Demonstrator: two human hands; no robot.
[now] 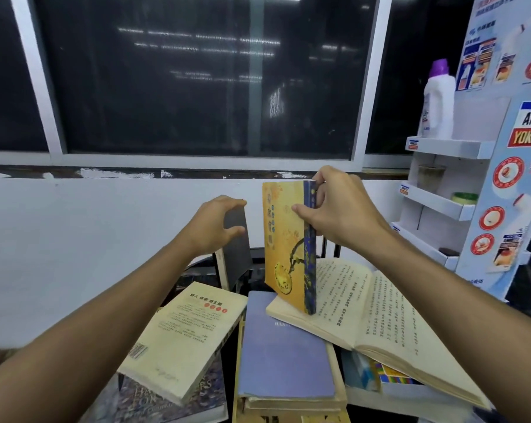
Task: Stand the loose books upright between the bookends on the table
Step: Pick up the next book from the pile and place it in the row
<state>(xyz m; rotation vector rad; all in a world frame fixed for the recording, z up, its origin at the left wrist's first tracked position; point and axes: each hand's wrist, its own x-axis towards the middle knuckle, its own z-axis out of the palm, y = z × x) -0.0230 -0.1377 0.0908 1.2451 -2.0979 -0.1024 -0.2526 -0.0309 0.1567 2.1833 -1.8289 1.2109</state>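
My right hand (339,209) grips a yellow book with a blue spine (284,239) by its top, holding it upright above the pile. Its lower corner meets an open book with printed pages (377,315). My left hand (217,225) hovers with spread fingers at the top of a dark upright book or bookend (238,248), fingertips at its upper edge. Lying flat below are a cream paperback (184,337), a blue-covered book (284,352) and a dark patterned book (169,401).
A white wall and a dark window stand behind the table. At the right a cardboard display shelf (450,148) carries a white bottle with a purple cap (438,102). A colourful box (392,377) lies under the open book.
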